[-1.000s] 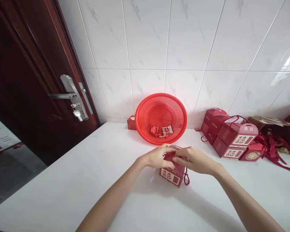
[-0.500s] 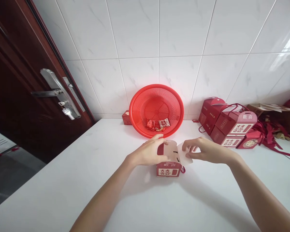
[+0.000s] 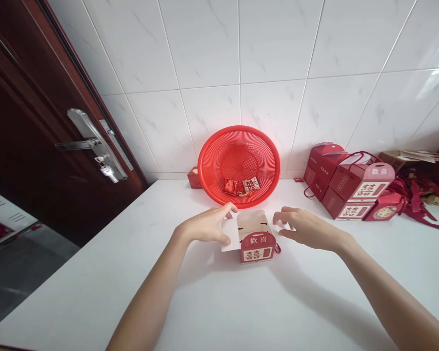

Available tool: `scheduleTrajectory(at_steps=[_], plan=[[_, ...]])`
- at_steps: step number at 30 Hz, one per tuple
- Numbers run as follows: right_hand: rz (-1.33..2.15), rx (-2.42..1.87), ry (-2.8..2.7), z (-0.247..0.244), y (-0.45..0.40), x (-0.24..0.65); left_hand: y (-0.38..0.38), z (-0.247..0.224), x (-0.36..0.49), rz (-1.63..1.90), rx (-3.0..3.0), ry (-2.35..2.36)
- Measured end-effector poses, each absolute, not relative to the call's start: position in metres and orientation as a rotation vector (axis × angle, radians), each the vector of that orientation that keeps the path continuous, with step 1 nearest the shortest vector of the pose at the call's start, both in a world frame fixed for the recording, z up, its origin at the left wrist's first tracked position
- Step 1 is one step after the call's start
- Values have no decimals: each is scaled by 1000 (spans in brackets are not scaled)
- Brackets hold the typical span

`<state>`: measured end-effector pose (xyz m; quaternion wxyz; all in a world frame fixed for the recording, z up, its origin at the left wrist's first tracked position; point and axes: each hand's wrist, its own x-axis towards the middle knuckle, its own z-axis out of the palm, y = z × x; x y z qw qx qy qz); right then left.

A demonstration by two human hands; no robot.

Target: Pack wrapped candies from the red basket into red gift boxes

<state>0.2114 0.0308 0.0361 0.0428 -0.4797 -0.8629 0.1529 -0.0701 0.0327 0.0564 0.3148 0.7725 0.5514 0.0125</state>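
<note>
Swung out leftward since the earlier frame, a white-lined cardboard flap (image 3: pixel 231 235) meets the spread left hand (image 3: pixel 209 225). Its small red paper box (image 3: pixel 256 247) stands open at centre, the loosely curled, ungripping right hand (image 3: pixel 303 227) just right. White worktop (image 3: pixel 219 307) reaches a slanting left edge. Behind, a round red plastic basket (image 3: pixel 239 134) stands before stacked red boxes' (image 3: pixel 362 181) left side, near the tiled wall (image 3: pixel 274 44).
</note>
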Motion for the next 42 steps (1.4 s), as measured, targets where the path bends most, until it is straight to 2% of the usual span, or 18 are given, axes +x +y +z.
scheduleTrajectory(at_steps=[9,16,20,25,32,37,42], plan=[[489,-1472,-2554,32,29,193,20,62,-56,-137,2106,1464],[532,-1448,-2578,33,28,196,24,58,-63,6,2187,1301],[636,-1436,-2648,38,26,200,31,52,-67,23,2042,1309],[768,-1389,-2621,38,26,200,46,39,-74,89,1890,1092],[870,-1337,-2605,33,34,202,59,22,-78,5,1674,966],[855,-1301,-2595,33,38,208,56,32,-81,68,1777,974],[693,-1238,-2431,41,39,218,47,46,-87,137,1868,1142]])
